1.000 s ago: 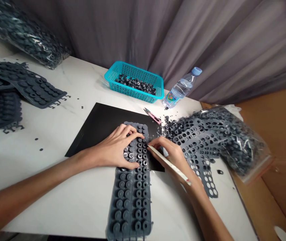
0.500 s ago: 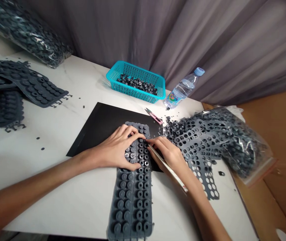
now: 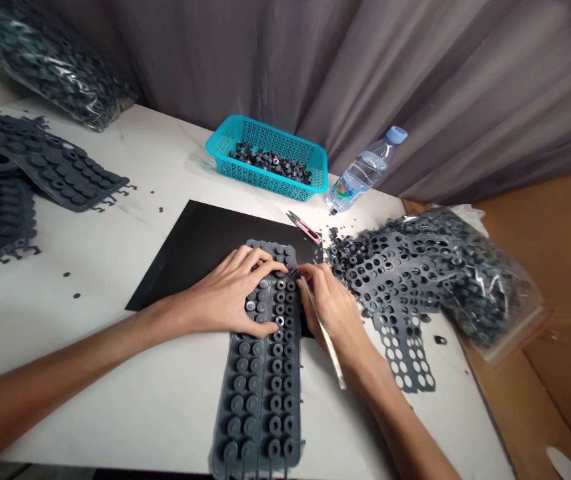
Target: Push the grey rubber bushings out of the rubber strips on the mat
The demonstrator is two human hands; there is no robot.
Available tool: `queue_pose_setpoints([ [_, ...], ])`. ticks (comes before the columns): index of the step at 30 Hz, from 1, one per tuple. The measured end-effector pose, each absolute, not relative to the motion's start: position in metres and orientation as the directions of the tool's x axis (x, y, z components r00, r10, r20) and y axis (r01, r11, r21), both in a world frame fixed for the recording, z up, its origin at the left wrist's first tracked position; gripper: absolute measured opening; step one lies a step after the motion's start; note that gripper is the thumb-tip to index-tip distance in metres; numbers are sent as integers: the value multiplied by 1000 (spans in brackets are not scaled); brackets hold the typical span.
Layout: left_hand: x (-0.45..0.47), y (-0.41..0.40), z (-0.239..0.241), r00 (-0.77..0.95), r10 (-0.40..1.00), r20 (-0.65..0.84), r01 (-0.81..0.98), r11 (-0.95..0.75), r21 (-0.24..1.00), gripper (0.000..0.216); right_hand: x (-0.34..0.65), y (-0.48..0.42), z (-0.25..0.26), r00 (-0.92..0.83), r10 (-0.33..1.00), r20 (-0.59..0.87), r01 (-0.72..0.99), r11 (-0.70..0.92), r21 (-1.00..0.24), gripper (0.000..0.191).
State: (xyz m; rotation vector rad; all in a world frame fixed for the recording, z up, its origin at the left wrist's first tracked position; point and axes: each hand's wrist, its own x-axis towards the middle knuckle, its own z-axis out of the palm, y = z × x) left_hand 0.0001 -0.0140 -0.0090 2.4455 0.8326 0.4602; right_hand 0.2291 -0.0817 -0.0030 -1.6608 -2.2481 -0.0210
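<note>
A long dark grey moulded rubber sheet (image 3: 258, 400) with rows of round studs and ringed holes lies lengthwise in front of me, its far end over a black mat (image 3: 175, 250). My left hand (image 3: 235, 293) rests across its upper part, fingers spread, thumb and index fingertip touching the studs. At the sheet's right edge, my right hand (image 3: 330, 303) is closed around a slim pale stick-like tool (image 3: 333, 353). The tool's tip, near my left index fingertip, is hidden by the fingers. Small pink-handled thread snips (image 3: 304, 227) lie on the mat's far right corner.
Behind the mat stands a turquoise basket (image 3: 265, 184) of small dark rubber pieces, beside a water bottle (image 3: 360, 175). Punched sheets (image 3: 395, 273) and a filled plastic bag (image 3: 490, 293) lie right. More studded sheets (image 3: 65, 170) and another filled bag (image 3: 65, 67) are left.
The tool in my right hand has swung to a steeper angle, its near end shifting left. My right fingers have moved slightly up along the sheet's edge. My left hand keeps its place on the sheet.
</note>
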Motion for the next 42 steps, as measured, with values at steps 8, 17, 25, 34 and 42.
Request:
queue_pose_setpoints([
  [8, 0, -15, -7, 763, 633, 134, 468, -683, 560, 78, 248, -81, 1, 36, 952, 304, 977, 31, -211, 33],
  [17, 0, -17, -5, 736, 651, 189, 450, -677, 582, 75, 240, -82, 8, -179, 943, 281, 779, 310, -545, 16],
  [25, -1, -17, -9, 742, 636, 213, 441, -702, 559, 66, 236, -80, 12, -338, 892, 300, 746, 448, -493, 12],
  [34, -1, -17, -7, 741, 642, 197, 445, -689, 572, 64, 234, -81, 11, -353, 891, 284, 754, 451, -478, 13],
  [42, -1, -18, -7, 745, 638, 194, 457, -701, 547, 64, 232, -80, 13, -345, 904, 252, 760, 427, -490, 13],
])
